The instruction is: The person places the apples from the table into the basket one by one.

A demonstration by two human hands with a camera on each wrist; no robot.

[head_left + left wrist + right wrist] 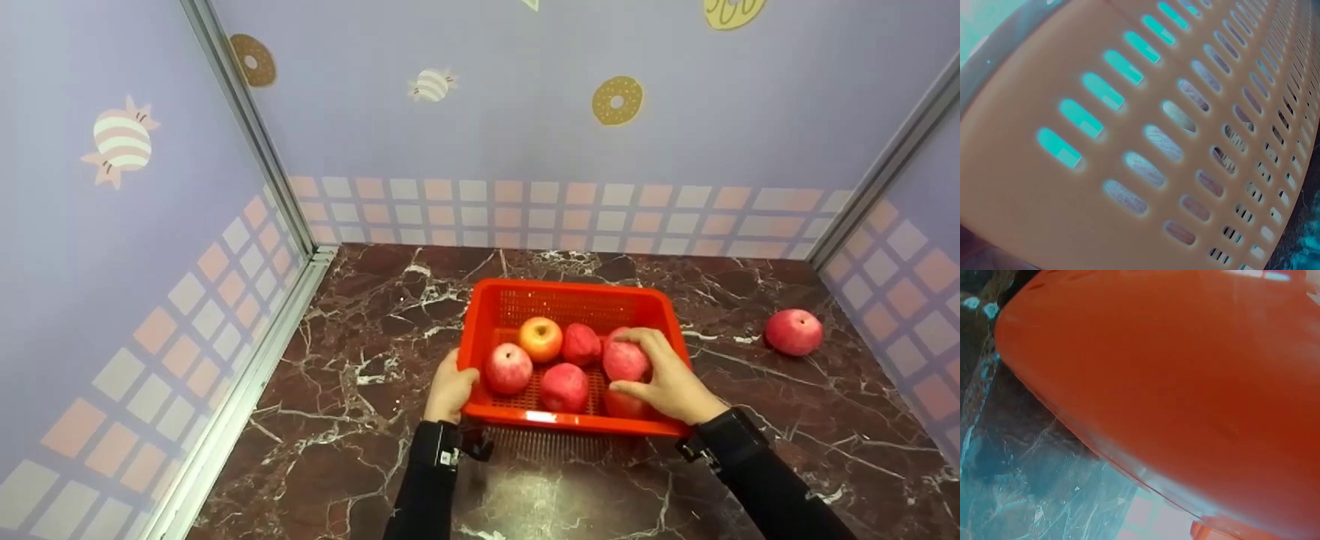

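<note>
A red plastic basket [570, 421] with slotted walls is in front of me in the head view, holding several apples. Inside are a yellow-orange apple [540, 340], a pale red apple [509, 368] and a pink-red apple [564, 388], among others. My left hand [448, 391] grips the basket's left rim, thumb over the edge. Reaching over the right side, my right hand [667, 379] curls its thumb and fingers round a red apple [624, 361] in the basket. The basket's slotted wall [1072, 185] fills the left wrist view; its smooth red side [1145, 382] covers most of the right wrist view.
Another red apple [793, 332] lies on the dark marbled table [360, 337] at the far right, outside the basket. Patterned panels [525, 135] enclose the table at the back and both sides, with a metal rail [247, 397] along the left edge.
</note>
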